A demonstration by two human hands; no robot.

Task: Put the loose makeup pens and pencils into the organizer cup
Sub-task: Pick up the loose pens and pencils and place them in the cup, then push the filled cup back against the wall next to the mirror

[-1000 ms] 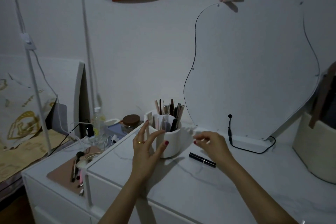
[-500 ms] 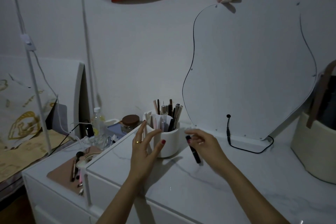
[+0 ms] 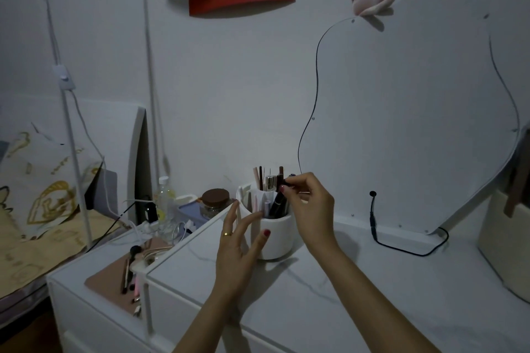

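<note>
A white organizer cup (image 3: 276, 235) stands on the marble-look dresser top (image 3: 358, 289), filled with several upright pens and pencils (image 3: 266, 179). My right hand (image 3: 311, 206) is over the cup's right rim, fingertips pinched on the top of a black makeup pen (image 3: 277, 201) whose lower end is inside the cup. My left hand (image 3: 239, 246) rests against the cup's left side, fingers spread, a gold ring on one finger.
A shaped mirror (image 3: 415, 112) leans on the wall behind, with a black cable (image 3: 401, 246) on the top. A beige basket (image 3: 504, 243) stands at the right. Left, a lower cabinet holds a pink tray with brushes (image 3: 127, 269), a brown-lidded jar (image 3: 215, 203) and a bottle (image 3: 165, 203).
My right hand picked the black pen up from the dresser top, carried it left and up, and now holds it standing in the cup. My left hand stayed by the cup.
</note>
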